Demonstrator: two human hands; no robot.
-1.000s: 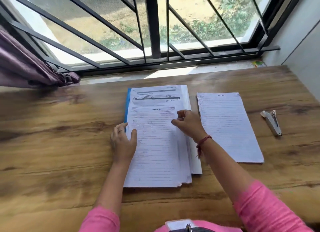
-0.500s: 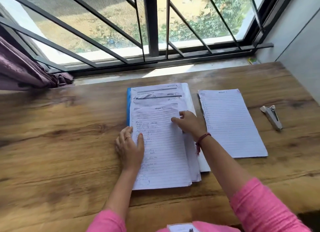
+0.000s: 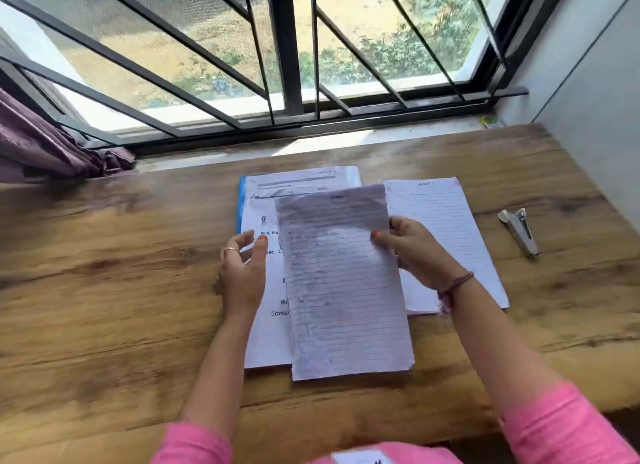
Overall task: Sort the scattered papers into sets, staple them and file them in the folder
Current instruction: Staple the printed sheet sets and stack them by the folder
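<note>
A lined, handwritten sheet (image 3: 343,290) is lifted off the paper stack (image 3: 266,339) in the middle of the wooden table (image 3: 104,290). My right hand (image 3: 415,252) pinches the sheet's right edge between thumb and fingers. My left hand (image 3: 242,269) hovers at the stack's left edge with relaxed fingers, holding nothing. The stack's top page now shows printed text. Under the stack lies a blue folder (image 3: 239,204), only its left edge showing. A separate lined sheet (image 3: 446,221) lies to the right, partly behind my right hand.
A silver stapler (image 3: 519,231) lies on the table's right side. Behind the table run a window sill and barred window (image 3: 294,82). A purple curtain (image 3: 52,145) hangs at the left. A grey wall (image 3: 595,100) borders the right.
My right hand has lifted the top lined sheet off the stack and carried it rightward. My left hand has come off that sheet. A printed page is uncovered.
</note>
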